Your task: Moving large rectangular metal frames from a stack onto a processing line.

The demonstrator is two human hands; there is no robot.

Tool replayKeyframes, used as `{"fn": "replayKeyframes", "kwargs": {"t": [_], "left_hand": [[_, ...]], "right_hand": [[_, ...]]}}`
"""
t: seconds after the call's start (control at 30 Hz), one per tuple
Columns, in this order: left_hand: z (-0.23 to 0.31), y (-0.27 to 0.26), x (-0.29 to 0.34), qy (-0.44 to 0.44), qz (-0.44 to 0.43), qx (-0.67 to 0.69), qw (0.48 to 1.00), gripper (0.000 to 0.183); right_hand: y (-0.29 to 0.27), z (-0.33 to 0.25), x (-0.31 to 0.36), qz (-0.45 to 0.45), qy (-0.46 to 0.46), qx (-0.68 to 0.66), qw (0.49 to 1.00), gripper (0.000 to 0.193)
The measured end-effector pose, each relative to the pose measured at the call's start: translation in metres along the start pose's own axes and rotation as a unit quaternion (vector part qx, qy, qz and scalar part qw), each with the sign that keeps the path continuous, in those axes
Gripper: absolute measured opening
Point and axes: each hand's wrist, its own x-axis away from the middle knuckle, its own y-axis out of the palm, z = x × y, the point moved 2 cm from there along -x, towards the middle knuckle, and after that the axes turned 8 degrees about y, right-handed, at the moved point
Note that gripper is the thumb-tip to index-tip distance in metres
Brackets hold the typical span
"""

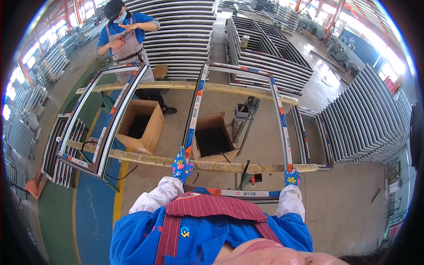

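Note:
A rectangular metal window frame (193,115), with printed film strips in white, blue and orange, lies across two padded yellowish rails. Its near bar passes close in front of my apron. My left hand (182,167), in a blue flowered glove, grips the left side bar near the close rail. At the near part of the right side bar, my right hand (292,177) in a matching glove is closed on the frame; the undersides of its fingers are hidden. A second frame (106,128) rests on the same rails at the left, apart from both hands.
The near rail (221,166) and far rail (176,85) run crosswise. Cardboard boxes (152,128) with dark insides stand beneath. A co-worker (128,39) stands beyond the second frame, holding a red-handled tool. Stacked frames (366,119) rise at the right, others behind.

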Motion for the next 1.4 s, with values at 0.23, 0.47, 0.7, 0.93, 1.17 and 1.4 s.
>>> {"fn": "replayKeyframes", "kwargs": {"t": [0.23,0.47,0.7,0.93,1.17,1.4], "left_hand": [[-0.002,0.001,0.0,0.001,-0.001,0.006,1.0,0.085],[0.001,0.0,-0.001,-0.011,-0.021,0.004,1.0,0.086],[0.002,-0.001,-0.002,-0.022,-0.034,0.003,0.999,0.087],[-0.005,0.002,-0.002,0.005,-0.005,-0.003,1.0,0.087],[0.0,-0.001,-0.001,0.001,-0.022,0.0,1.0,0.087],[-0.003,-0.001,0.002,0.008,-0.007,-0.004,1.0,0.085]], "right_hand": [[-0.005,-0.005,0.002,-0.011,0.001,-0.001,1.0,0.032],[-0.009,-0.005,0.003,-0.009,-0.016,0.033,0.999,0.042],[-0.015,-0.008,0.005,-0.043,-0.001,-0.016,0.999,0.038],[-0.016,-0.013,0.005,-0.048,0.005,-0.003,0.999,0.037],[-0.009,-0.004,0.003,-0.04,0.003,0.012,0.999,0.042],[-0.027,-0.018,0.012,-0.066,0.006,-0.015,0.998,0.034]]}}
